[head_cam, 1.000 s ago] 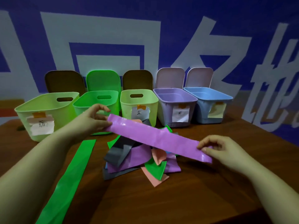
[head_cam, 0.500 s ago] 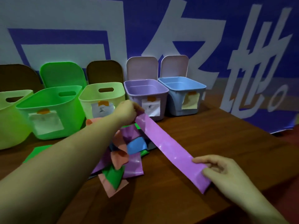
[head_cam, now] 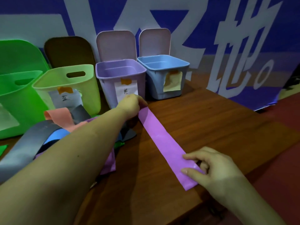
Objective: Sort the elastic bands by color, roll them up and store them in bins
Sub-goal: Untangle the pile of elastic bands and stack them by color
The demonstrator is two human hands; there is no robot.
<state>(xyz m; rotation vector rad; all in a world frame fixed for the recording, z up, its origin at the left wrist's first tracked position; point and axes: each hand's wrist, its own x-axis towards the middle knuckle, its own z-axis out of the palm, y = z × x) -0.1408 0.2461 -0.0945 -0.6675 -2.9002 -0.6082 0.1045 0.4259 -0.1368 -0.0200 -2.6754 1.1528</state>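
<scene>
Head view, looking down on a dark brown wood-grain table (head_cam: 211, 127) filling the lower right of the frame, backed by a blue-and-white printed banner (head_cam: 227, 38) across the top. Along the upper left, a row of smooth moulded plastic bins: bright green bin (head_cam: 14, 111) at the far left edge, pale lime bin with a slot handle (head_cam: 90, 88), lilac rectangular bin (head_cam: 141, 82) and light blue rectangular bin (head_cam: 152, 78), the last two with raised pink lids and paper labels taped to their fronts. At lower left, a loose heap of flat rubbery bands (head_cam: 48, 132) in grey, salmon, blue and purple, partly hidden under a forearm. Across the centre, a long flat glossy purple elastic band (head_cam: 162, 140) laid straight and diagonal on the table, from just before the lilac bin down to the lower right. Left hand (head_cam: 131, 106), arm stretched far forward over the heap, fingers curled down and pinching the band's far end. Right hand (head_cam: 212, 166) at lower right, palm down, thumb and forefinger pinching the near end, which is slightly lifted and creased.
</scene>
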